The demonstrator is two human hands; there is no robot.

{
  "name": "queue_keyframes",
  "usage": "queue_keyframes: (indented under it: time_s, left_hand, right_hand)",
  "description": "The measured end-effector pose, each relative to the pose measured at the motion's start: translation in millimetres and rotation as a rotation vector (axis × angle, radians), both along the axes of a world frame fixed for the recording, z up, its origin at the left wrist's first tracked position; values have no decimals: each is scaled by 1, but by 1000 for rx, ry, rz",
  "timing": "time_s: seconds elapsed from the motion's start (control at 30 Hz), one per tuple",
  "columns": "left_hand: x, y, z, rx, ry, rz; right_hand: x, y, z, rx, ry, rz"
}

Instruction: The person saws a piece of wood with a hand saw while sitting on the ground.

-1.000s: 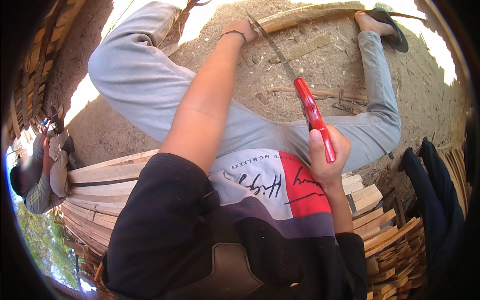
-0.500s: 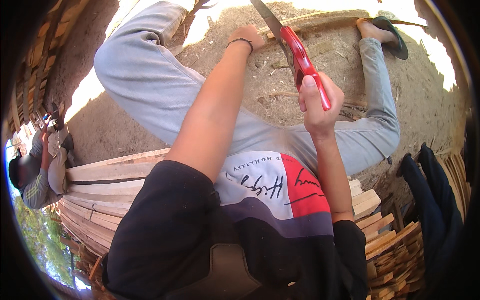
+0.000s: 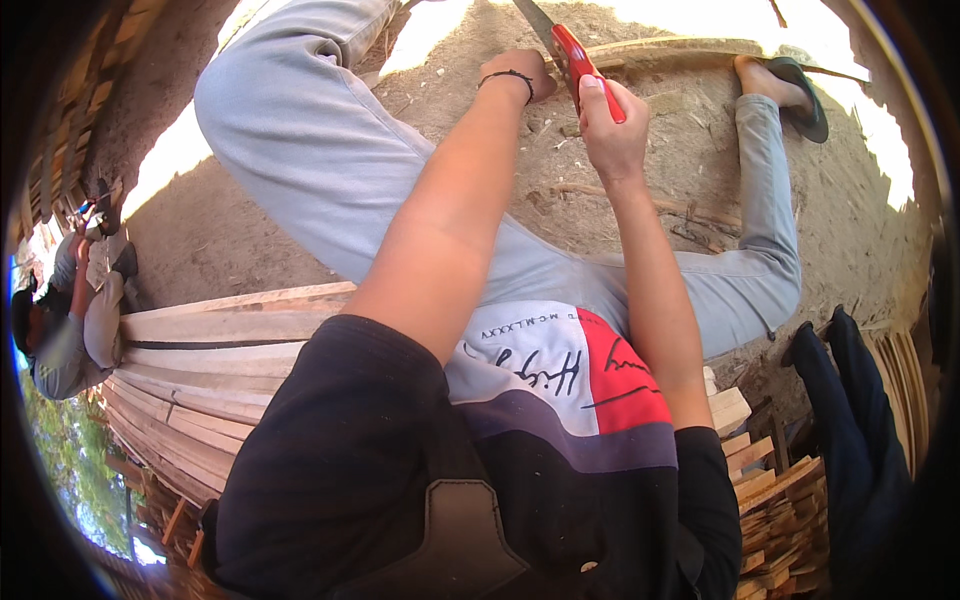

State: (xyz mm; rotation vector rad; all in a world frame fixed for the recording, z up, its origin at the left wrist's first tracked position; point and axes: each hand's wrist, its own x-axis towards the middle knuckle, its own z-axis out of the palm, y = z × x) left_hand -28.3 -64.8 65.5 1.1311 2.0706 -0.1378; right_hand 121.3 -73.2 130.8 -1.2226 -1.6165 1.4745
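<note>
My right hand (image 3: pixel 607 128) grips the red handle of a hand saw (image 3: pixel 572 55) whose blade runs up to the top edge. My left hand (image 3: pixel 525 72), with a black band on its wrist, is stretched forward and rests on the near end of a long wooden plank (image 3: pixel 680 50) that lies across the dirt at the top; what its fingers do is hidden. My right foot in a dark sandal (image 3: pixel 800 95) presses on the plank's right part. My legs in grey trousers are spread either side.
Stacked planks (image 3: pixel 220 350) lie under me at the left. Short wood pieces (image 3: pixel 780 500) are piled at the lower right beside a dark cloth (image 3: pixel 850 420). Another person (image 3: pixel 70 310) sits at the far left. Sticks and scraps lie on the dirt ground (image 3: pixel 620 200).
My right hand has pushed the saw forward and up, from beside my chest to the plank at the top. My left hand stayed on the plank.
</note>
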Motion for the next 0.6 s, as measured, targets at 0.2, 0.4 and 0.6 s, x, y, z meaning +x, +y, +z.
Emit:
queue_keyframes:
  time_s: [0.2,0.4,0.6]
  left_hand:
    - [-10,7,0,-12,-10,-80]
    - [-10,7,1,13,-8,-75]
    - [-11,11,-10,29,37,-68]
  right_hand:
    - [13,-12,16,-42,-36,-39]
    - [44,-35,48,-78,-66,-14]
    - [89,-69,72,-142,-57,-47]
